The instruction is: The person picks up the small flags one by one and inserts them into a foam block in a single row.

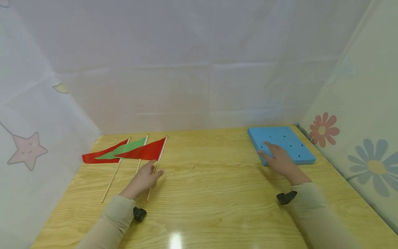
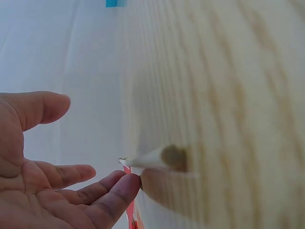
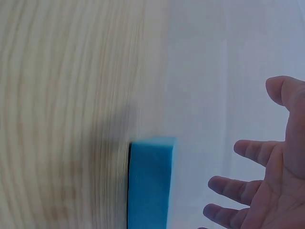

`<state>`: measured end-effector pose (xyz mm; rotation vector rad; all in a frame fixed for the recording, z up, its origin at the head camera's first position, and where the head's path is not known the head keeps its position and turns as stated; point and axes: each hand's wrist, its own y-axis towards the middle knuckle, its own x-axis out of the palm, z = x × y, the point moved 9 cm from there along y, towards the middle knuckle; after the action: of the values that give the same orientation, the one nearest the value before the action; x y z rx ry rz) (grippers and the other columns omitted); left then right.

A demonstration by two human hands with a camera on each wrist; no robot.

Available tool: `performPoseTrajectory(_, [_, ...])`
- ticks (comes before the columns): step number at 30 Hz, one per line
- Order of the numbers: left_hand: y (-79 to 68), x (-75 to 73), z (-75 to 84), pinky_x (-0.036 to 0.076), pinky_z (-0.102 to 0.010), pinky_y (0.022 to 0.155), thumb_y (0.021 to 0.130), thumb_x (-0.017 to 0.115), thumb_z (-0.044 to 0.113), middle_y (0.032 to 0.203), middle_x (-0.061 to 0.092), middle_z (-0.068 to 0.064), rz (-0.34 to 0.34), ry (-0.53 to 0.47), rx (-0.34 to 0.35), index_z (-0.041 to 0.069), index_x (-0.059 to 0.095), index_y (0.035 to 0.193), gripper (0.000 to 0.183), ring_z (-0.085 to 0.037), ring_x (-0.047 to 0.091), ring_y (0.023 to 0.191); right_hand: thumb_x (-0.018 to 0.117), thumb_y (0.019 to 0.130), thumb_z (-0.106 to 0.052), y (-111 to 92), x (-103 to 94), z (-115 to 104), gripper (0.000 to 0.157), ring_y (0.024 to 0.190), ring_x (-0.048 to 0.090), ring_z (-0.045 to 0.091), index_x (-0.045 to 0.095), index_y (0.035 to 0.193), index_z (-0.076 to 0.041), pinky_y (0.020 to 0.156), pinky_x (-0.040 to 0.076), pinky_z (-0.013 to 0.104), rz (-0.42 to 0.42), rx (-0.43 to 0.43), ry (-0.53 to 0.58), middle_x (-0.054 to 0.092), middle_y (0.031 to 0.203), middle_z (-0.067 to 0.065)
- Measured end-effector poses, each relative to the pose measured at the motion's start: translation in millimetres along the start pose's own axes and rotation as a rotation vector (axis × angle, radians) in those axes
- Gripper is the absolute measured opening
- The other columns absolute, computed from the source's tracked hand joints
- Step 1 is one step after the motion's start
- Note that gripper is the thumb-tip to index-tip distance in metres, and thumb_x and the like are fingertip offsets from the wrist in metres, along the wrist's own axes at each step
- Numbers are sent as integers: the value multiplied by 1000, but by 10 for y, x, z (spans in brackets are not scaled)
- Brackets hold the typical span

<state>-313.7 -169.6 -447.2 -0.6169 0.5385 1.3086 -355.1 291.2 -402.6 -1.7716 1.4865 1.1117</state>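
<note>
Three small pennant flags on thin wooden sticks lie overlapping at the left in the head view: a red flag [image 1: 97,157], a green flag [image 1: 132,147] and a second red flag [image 1: 153,148] on the right. Over the right red flag's stick [image 1: 150,193] hovers my left hand [image 1: 142,180], thumb spread apart. In the left wrist view its fingertips are right at the stick [image 2: 157,158], with nothing gripped. My right hand [image 1: 280,162] is held, fingers apart, over the near left part of a blue block [image 1: 280,132] with small holes in its top.
The wooden table [image 1: 202,200] carries the flags and block, with bare wood between them. A pale cloth wall [image 1: 199,86] rises along the back edge. Printed side panels stand left and right; the right panel [image 1: 373,145] is close to the block.
</note>
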Motion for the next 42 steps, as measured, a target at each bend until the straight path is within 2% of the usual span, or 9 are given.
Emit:
performPoseTrajectory(10, [61,-40,-13,45,-60,103,94,65,4,132,56,-35,24,78,-4,-19,35,148,66,-48,55,123,34,112,-49,-99,-232,554,79,138,17,68,18,157,13,104,23,80,-33,137,37,18,153,49])
performPoseTrajectory(13, [89,-62,11,48,-56,96,84,61,-4,119,60,-30,38,130,21,-22,39,143,66,-42,57,108,30,112,-50,-127,-355,737,79,137,17,68,16,157,14,103,24,80,-5,182,68,15,153,50])
performPoseTrajectory(17, [102,-78,17,49,-53,92,77,59,-7,116,59,-30,43,176,24,-23,41,142,69,-38,56,102,30,112,-47,-166,-524,993,78,133,24,69,15,156,15,101,27,79,62,236,98,17,152,50])
performPoseTrajectory(21, [114,-67,-4,50,-53,94,75,61,-8,123,57,-34,45,211,18,-21,43,142,70,-40,57,106,37,110,-50,-200,-599,1301,87,134,17,72,7,155,19,101,25,80,74,281,92,11,150,53])
performPoseTrajectory(29, [138,-59,10,50,-55,96,77,56,-11,121,62,-33,64,248,40,-20,48,139,63,-45,58,113,59,102,-54,-279,-464,1722,118,140,-6,69,-29,149,7,105,18,81,-90,326,229,-20,153,45])
performPoseTrajectory(33, [160,-82,36,51,-53,95,79,55,-12,121,64,-33,81,274,53,-21,51,135,58,-43,61,111,59,101,-57,-283,-447,1772,120,139,-3,70,-25,148,14,106,18,79,-137,352,205,-15,151,49])
performPoseTrajectory(36, [172,-96,40,53,-46,84,77,53,-13,112,68,-30,84,283,42,-21,53,133,56,-33,61,87,56,100,-60,-244,-436,1801,119,136,6,72,-17,147,22,106,22,78,-171,351,122,-4,148,54])
performPoseTrajectory(38, [175,-92,26,49,-41,74,75,51,-15,106,68,-28,71,258,18,-20,52,134,59,-27,52,73,54,101,-62,-227,-427,1816,118,134,11,73,-11,146,25,106,24,77,-183,334,61,2,145,56])
performPoseTrajectory(42, [166,-83,-9,48,-39,77,76,51,-14,113,68,-29,65,211,-6,-19,54,134,58,-26,56,83,51,103,-60,-269,-401,1847,111,129,21,74,0,146,29,103,28,77,-159,283,-38,14,141,59])
